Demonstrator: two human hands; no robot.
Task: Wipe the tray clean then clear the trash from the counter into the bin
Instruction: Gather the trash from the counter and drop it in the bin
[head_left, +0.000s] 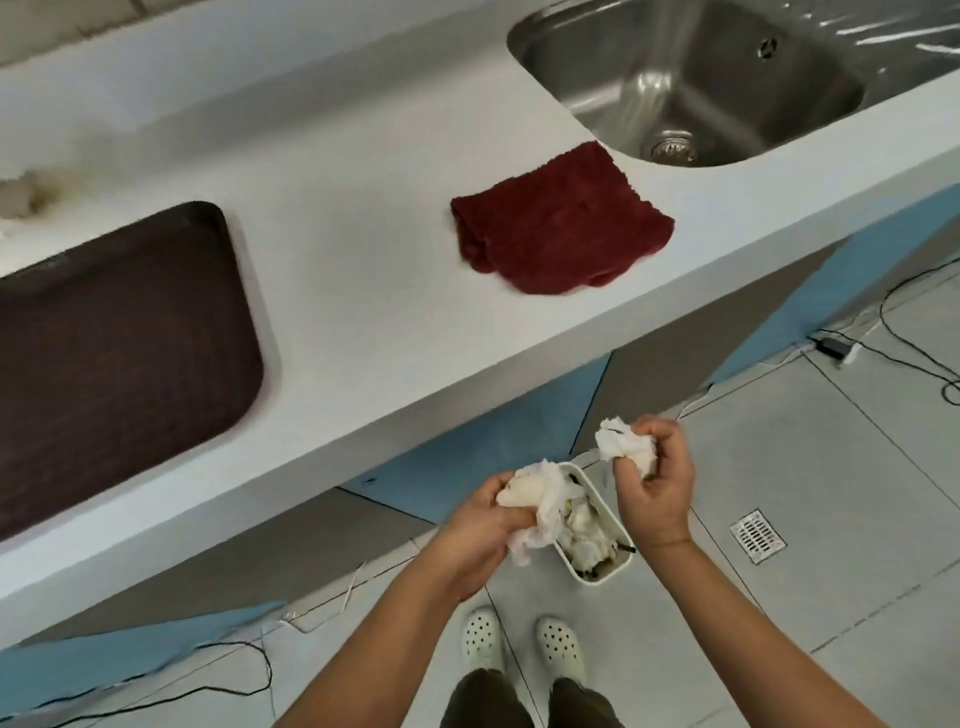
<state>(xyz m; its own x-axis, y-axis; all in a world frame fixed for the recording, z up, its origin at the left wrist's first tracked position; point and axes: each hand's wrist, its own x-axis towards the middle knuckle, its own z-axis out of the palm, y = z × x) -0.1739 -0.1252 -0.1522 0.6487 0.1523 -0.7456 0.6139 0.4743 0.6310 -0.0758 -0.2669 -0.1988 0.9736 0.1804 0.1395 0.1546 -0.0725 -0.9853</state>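
We hold crumpled tissue (535, 499) in the left hand (480, 540) and a tissue wad (621, 439) in the right hand (657, 488), each grip clamped, above the bin (605, 574).

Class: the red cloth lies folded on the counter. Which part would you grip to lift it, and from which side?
Probably pinch the red cloth at its near edge, coming from the counter's front: it lies flat, and that edge overlaps loosely nearest the person.

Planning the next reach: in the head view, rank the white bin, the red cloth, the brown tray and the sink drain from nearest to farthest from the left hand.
From the left hand, which holds crumpled tissue:
1. White bin, on the floor just right of the hand.
2. Red cloth, on the counter, ahead.
3. Brown tray, on the counter, far left.
4. Sink drain, in the basin behind the cloth.
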